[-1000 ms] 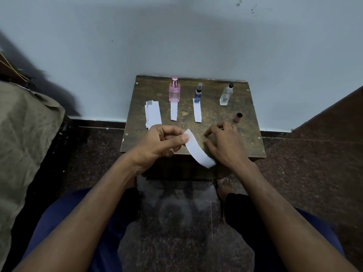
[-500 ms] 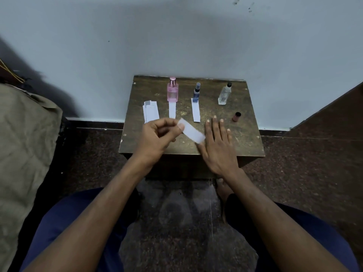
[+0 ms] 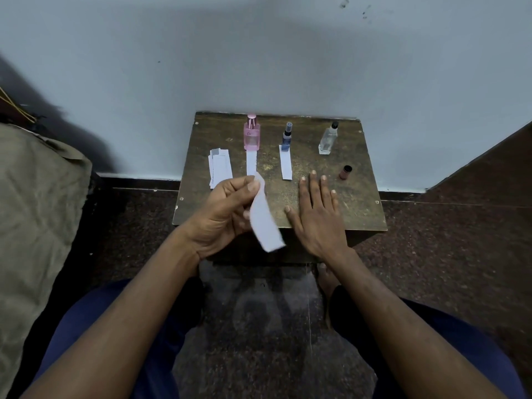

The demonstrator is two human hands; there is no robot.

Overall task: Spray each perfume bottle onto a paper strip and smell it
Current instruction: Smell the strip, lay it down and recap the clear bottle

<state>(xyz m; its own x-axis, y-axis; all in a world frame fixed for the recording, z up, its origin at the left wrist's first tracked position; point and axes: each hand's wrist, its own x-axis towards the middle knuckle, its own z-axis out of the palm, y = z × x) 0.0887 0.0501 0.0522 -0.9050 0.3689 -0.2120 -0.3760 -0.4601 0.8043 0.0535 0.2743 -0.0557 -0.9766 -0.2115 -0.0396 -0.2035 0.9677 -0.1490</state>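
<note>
Head view: left hand [image 3: 221,217] fingers pinch the paper strip [image 3: 263,218], right hand [image 3: 315,214] lies flat with fingers spread on the desk [image 3: 359,203]; better take the clear bottle [image 3: 328,138] upright.

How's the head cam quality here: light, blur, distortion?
Head view: dim, flat light; a soft shadow darkens the wall at left. The held paper strip is motion-blurred at its lower end; the bottles stay fairly sharp. Wide-angle stretch enlarges both forearms toward the bottom corners. No glare on the table.
</note>
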